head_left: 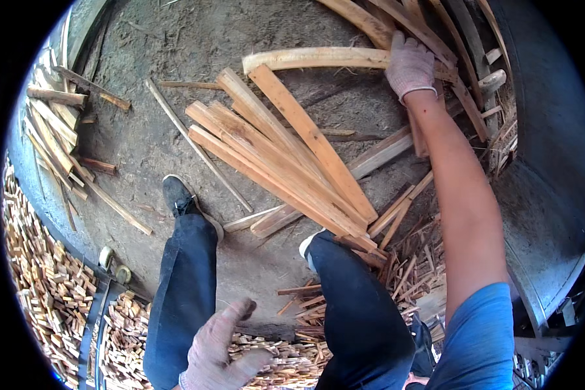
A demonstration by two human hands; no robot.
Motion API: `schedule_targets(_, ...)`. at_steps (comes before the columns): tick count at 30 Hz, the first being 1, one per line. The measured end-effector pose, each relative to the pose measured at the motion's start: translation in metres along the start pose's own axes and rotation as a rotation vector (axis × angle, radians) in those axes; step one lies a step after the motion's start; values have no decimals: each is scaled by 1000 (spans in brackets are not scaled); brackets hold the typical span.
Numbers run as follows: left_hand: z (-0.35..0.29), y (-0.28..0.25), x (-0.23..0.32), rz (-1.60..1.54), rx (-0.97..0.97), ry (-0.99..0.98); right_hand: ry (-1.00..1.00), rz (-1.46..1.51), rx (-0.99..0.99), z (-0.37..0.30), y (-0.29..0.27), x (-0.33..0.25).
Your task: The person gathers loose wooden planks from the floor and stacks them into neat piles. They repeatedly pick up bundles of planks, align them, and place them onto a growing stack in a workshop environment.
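My right hand, in a light knitted glove, reaches far to the upper right. Its fingers curl over wooden planks at the near side of a pile, and a pale curved plank runs left from just beneath it. My left hand, gloved too, hovers near the lower edge with fingers and thumb apart and holds nothing. Between the two hands, a fanned stack of sawn planks lies slanting on the dirt floor, one flat board along its right side.
Split wood lies heaped at the left. Small cut blocks fill the lower left, and more lie below my legs. A thin stick rests on the ground. Scraps lie beside my right leg. A grey metal panel stands at the right.
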State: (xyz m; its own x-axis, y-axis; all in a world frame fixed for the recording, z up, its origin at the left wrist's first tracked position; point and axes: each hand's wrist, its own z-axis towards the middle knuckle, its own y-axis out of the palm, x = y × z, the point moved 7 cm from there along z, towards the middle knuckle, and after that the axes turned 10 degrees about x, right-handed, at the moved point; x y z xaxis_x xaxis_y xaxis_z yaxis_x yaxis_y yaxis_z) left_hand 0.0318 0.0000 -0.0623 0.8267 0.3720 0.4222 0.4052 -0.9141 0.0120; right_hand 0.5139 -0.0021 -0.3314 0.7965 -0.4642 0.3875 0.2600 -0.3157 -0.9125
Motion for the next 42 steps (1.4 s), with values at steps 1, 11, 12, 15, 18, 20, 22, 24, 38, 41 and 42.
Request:
schedule_targets(1,-1,-2,0,-52,59,-19,-53,25,-15,6,-13,-3)
schedule_targets(11,13,24,-1,-159,43,-200,201,810,-768,-227,-38,-41)
schedule_targets(12,16,25,-2,-142,34,-200,94,675,-813,-240,-36,-54)
schedule_targets(15,16,29,0,-132,15,-210,-141,568,-788,-241,-43,-55)
schedule_targets(18,12,31,0,-168,41,-213,29,665,-559,-175,-46,-23)
schedule_targets(20,12,31,7,-160,44,-228,99,650,-132,-130,-37,10)
schedule_targets(22,11,34,18,-204,70,-232,332,712,-107,-90,-5,26)
schedule_targets(24,10,36,19,-250,87,-236,358,533,-223,-64,14,26)
schedule_targets(38,13,38,-10,-134,68,-190,102,834,-635,-225,-7,-36)
schedule_targets(41,7,37,3,-182,69,-230,183,623,-174,-148,-13,20)
schedule_targets(42,1,36,10,-226,86,-246,175,583,-71,-113,-28,29)
